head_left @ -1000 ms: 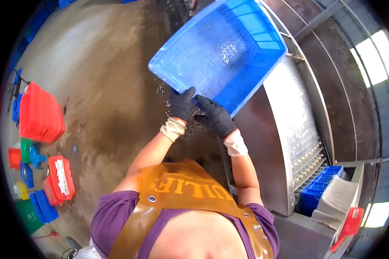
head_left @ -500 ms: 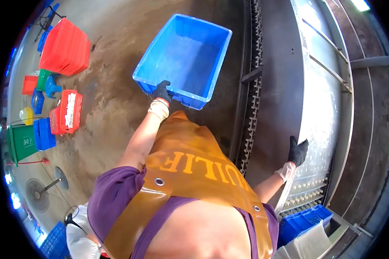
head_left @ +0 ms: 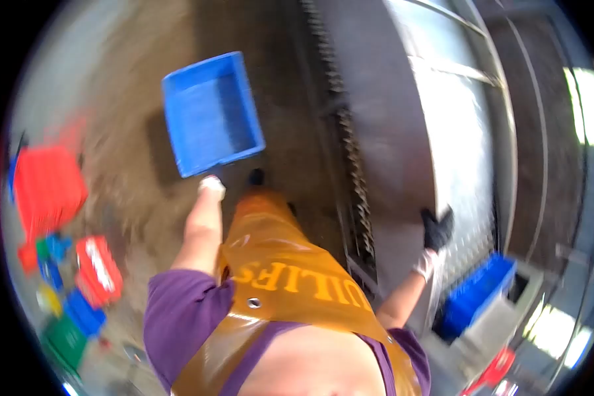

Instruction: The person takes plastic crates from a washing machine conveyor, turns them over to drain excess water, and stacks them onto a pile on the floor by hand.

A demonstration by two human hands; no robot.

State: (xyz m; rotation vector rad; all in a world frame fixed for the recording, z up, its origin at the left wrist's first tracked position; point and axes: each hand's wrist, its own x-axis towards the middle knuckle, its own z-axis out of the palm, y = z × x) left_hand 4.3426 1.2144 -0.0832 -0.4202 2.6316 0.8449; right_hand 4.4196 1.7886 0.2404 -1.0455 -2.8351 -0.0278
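Blue plastic bin (head_left: 214,115), open side up, is out front over the brown floor (head_left: 129,165); can't tell if they touch. L hand (head_left: 213,174), v. blurry, is at the bin's near rim; can't tell if its grip is wide or closed. R hand (head_left: 437,231), dark glove w/ pale cuff, has a wide grip by the metal machine (head_left: 393,125). Red crates (head_left: 49,188) stacked far L.
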